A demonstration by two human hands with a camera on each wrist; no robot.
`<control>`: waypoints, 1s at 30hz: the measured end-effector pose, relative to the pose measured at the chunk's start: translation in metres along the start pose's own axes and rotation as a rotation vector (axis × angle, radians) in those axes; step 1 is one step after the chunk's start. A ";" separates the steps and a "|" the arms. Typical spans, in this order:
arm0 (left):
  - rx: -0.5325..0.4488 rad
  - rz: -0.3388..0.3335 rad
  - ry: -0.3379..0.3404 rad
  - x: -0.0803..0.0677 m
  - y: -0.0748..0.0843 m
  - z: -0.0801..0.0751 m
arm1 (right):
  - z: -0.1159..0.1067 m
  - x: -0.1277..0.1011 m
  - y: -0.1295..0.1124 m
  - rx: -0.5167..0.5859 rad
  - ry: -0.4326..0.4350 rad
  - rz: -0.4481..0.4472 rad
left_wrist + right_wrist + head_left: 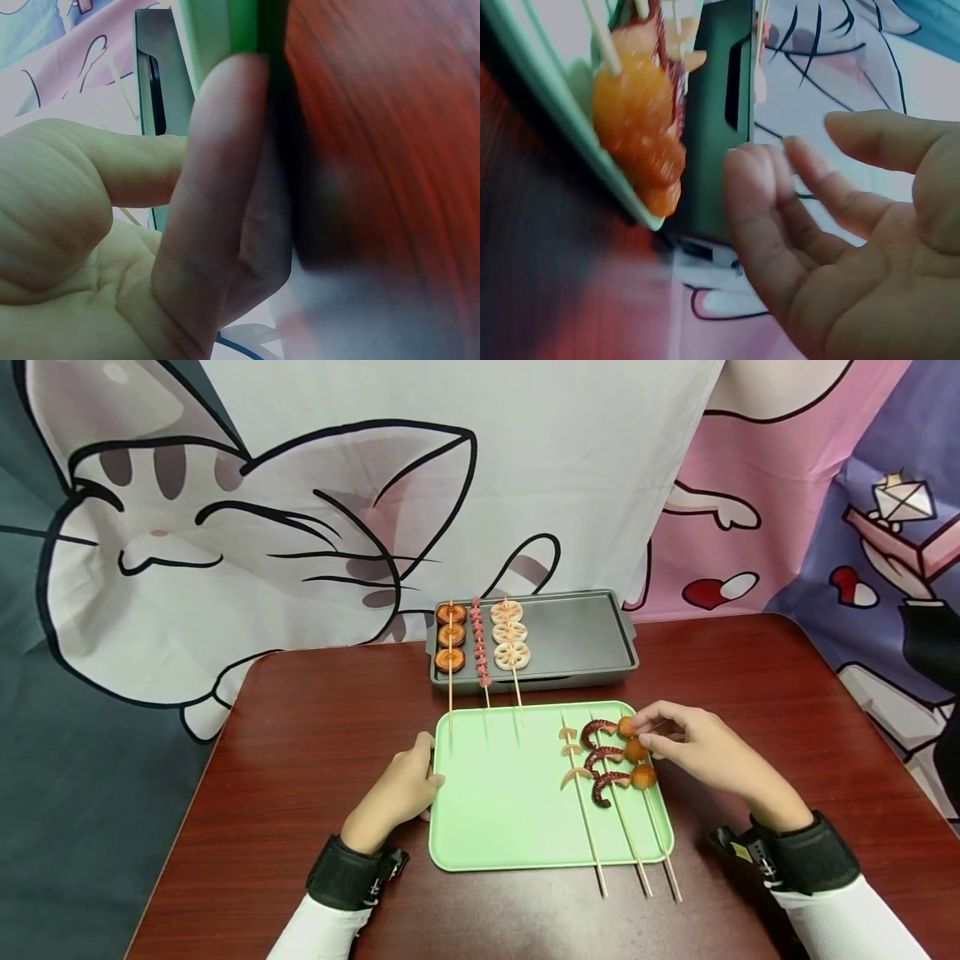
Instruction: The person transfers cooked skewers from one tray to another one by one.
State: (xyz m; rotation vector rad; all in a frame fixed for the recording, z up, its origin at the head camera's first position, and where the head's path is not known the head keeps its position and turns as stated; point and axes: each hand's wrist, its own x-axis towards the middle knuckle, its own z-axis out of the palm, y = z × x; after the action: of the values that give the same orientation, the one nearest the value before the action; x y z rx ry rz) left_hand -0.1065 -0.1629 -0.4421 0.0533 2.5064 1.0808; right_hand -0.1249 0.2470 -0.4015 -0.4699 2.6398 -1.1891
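Close by the fingertips of a right hand [697, 752], at the right edge of a green tray [502, 810]: a ball skewer [636, 749] with three glossy orange-brown balls near the far end and a stick reaching out past the near rim. Seen in the right wrist view with fingers loosely bent, thumb set apart from them, and a small gap between fingertips and balls. Gripped at the left edge by a left hand [397, 793], with thumb and fingers about the rim: that same tray, on a reddish-brown counter [247, 827].

Beside the balls, running nearly parallel: a tentacle skewer [600, 758] with three curled, dark-red pieces, then a crescent skewer [572, 749] with three pale slivers.

Just beyond the tray: a dark gray pan [573, 631], bearing along its left side a disc skewer [450, 635] with three browned rounds, a pink skewer [481, 647] with a row of small pieces, and a lotus skewer [509, 632] with three pale, holed slices. On each wrist: a black band [341, 872] and, above it, a white sleeve [322, 931]. Hung behind: a cat-printed cloth [570, 443].
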 end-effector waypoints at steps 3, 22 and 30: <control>0.000 -0.003 -0.001 0.000 0.000 0.001 | -0.003 0.000 0.008 0.048 -0.030 0.052; -0.017 -0.013 -0.016 0.001 0.001 -0.001 | -0.006 -0.003 0.049 0.300 -0.318 0.187; -0.018 -0.010 -0.013 0.001 0.000 -0.002 | 0.004 -0.004 0.047 0.301 -0.341 0.189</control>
State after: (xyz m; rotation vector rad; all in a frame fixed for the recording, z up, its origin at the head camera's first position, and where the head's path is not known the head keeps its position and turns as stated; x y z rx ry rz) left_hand -0.1080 -0.1636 -0.4410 0.0428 2.4826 1.0961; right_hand -0.1290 0.2753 -0.4394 -0.3256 2.1237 -1.2866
